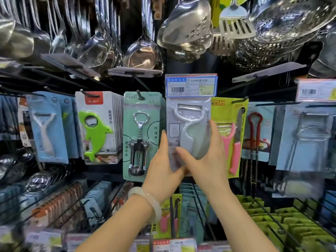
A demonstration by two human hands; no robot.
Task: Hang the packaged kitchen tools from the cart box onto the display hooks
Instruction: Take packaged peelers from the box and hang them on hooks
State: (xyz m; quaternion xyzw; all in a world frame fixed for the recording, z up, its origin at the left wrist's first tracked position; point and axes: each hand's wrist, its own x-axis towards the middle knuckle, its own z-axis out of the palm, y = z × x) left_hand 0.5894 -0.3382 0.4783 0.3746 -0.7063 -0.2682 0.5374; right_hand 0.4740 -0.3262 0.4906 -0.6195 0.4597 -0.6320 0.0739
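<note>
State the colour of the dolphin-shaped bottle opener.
Bright green; the dolphin-shaped bottle opener shows in the head view.

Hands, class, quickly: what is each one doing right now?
Left hand: fingers curled round the left edge of the packaged peeler, holding it.
Right hand: grips the same package, thumb across its front, fingers along its right edge.
</note>
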